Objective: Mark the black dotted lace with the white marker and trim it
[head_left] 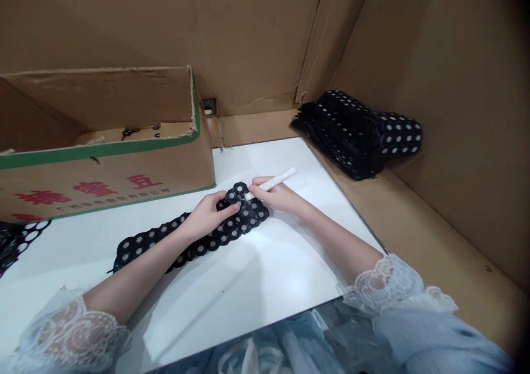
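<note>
A long black strip of lace-like fabric with white dots and scalloped edges (205,244) lies slantwise across the white tabletop. My left hand (211,214) grips it near its right end, thumb on top and the other fingers curled at the far edge. Between the closed fingers of my right hand (271,193) is a white, pen-like tool (278,180), its handle pointing up to the right. The tool's lower end meets the strip just beside my left thumb; its tip is too small to make out.
An open cardboard box (136,167) with green-taped edges stands at back left, small black scraps inside. Black netting with round holes (19,241) lies at the left edge. Folded black dotted strips (360,131) are piled at back right. Cardboard walls (248,37) enclose the table (290,263).
</note>
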Motion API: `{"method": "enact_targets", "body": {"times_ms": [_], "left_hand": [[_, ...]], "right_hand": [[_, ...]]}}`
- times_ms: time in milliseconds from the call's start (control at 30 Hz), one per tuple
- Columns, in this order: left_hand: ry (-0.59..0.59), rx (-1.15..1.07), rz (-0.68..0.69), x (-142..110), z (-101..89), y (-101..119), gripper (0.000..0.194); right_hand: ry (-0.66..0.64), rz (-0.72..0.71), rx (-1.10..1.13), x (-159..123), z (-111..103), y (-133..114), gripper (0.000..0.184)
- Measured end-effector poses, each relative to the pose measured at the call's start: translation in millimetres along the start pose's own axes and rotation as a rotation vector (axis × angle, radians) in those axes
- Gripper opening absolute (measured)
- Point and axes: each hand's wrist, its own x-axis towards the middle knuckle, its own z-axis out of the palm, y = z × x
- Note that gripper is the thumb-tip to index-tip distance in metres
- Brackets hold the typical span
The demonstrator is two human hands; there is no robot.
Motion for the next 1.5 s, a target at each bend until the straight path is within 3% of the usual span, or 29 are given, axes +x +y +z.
{"method": "enact_targets", "body": {"times_ms": [200, 467, 700, 867, 1067, 1200, 1500], "left_hand": [[-0.012, -0.060, -0.013, -1, -0.9, 1, 0.033], [0.072, 0.003, 0.029, -3, 4.3, 0, 0.023], [0.173, 0.113, 0.025, -2, 6.8, 0, 0.024], [0.217, 0.225, -0.015, -1, 7.8, -3, 0.027], [0.186, 0.259, -0.026, -1, 7.2, -3, 0.025], [0.184, 0.277, -0.044, -1, 7.7, -1, 0.022], [0.155, 0.311, -0.081, 0, 8.7, 0, 0.019]], "right_hand": [[-0.022, -0.066, -0.090, -1, 3, -2, 0.028], [0.066, -0.331, -0.340, 1, 34, 11, 0.018], [0.162, -0.261, -0.651, 13, 46, 6, 0.018], [0.184, -0.307, -0.435, 14, 33, 7, 0.018], [0.020, -0.070, -0.115, 0, 13, 3, 0.028], [-0.072, 0.002, -0.063, -1, 7, -1, 0.027], [-0.172, -0.021, 0.005, 1, 8, 3, 0.023]]}}
